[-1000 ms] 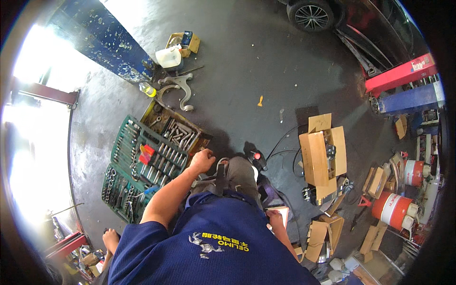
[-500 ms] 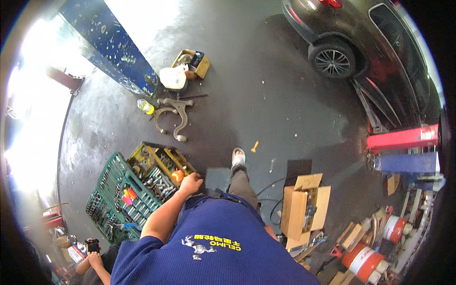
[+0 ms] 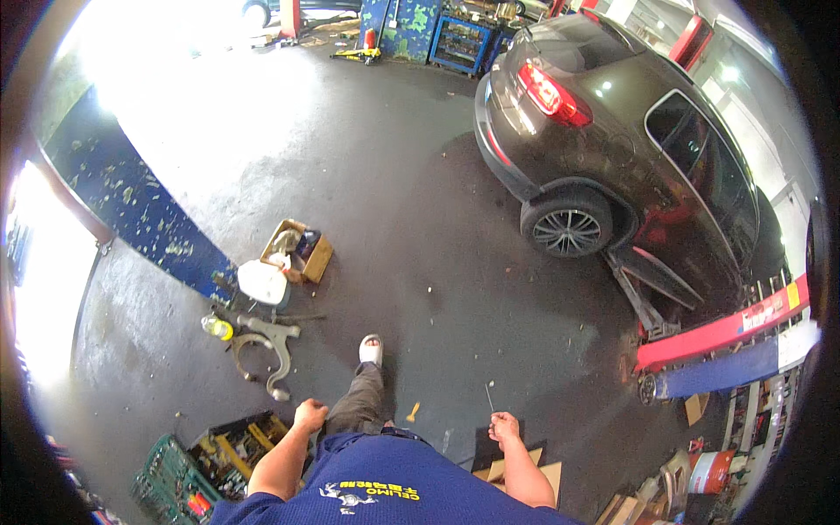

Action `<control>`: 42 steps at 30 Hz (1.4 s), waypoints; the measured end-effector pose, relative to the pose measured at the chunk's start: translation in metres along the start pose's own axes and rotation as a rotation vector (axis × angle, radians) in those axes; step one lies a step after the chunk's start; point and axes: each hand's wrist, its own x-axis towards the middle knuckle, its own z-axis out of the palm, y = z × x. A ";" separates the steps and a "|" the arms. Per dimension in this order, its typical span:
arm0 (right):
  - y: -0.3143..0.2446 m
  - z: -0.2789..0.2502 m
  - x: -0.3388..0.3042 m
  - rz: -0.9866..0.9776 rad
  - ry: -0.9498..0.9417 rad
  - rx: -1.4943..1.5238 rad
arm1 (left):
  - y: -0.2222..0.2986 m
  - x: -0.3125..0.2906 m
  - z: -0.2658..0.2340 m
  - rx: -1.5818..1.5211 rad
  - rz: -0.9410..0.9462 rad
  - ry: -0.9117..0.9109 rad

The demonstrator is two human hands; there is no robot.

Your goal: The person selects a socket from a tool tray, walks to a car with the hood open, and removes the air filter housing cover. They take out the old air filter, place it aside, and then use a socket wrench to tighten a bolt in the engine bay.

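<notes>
Dk brown car [image 3: 604,131] at upper R, rear end toward centre; red lift arm [image 3: 726,324] by its near side, presumably for support. Blue post [image 3: 131,192] at upper L, paint chipped. Green tool case [image 3: 166,472] and yellow-and-black toolbox [image 3: 231,451] on the floor, lower L, side by side nr. the left forearm; prob. set there for easy reach. Carton [image 3: 317,265], white jug [image 3: 262,282] and curved metal part [image 3: 280,350] grouped nr. foot of post (prob. parked out of the walkway). Cardboard flaps [image 3: 549,472] at lower R, partly behind the right forearm.

Hands well apart. Left hand [image 3: 311,415] curled, just above the toolbox corner; cannot tell whether it grips anything. Right hand [image 3: 503,427] closed round one end of a thin rod [image 3: 489,398], pale far tip pointing up and away from wearer; end grip appears chosen to leave the shaft free. Rod poss. a hand tool, too small in view to confirm. Small yellow tool [image 3: 412,411] on floor between hands, untouched.
</notes>
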 end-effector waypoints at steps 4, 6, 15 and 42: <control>-0.061 0.039 0.056 0.004 -0.006 0.055 | 0.009 0.094 0.001 0.171 -0.053 -0.164; -0.085 0.053 0.062 0.068 -0.123 0.276 | 0.022 0.133 -0.017 0.346 0.018 -0.217; -0.326 0.123 0.112 0.067 -0.010 -0.209 | 0.248 0.328 -0.166 0.133 -0.007 0.115; -1.222 0.505 0.642 -0.466 -0.486 -0.776 | 0.547 0.661 -0.256 -0.565 -0.836 0.141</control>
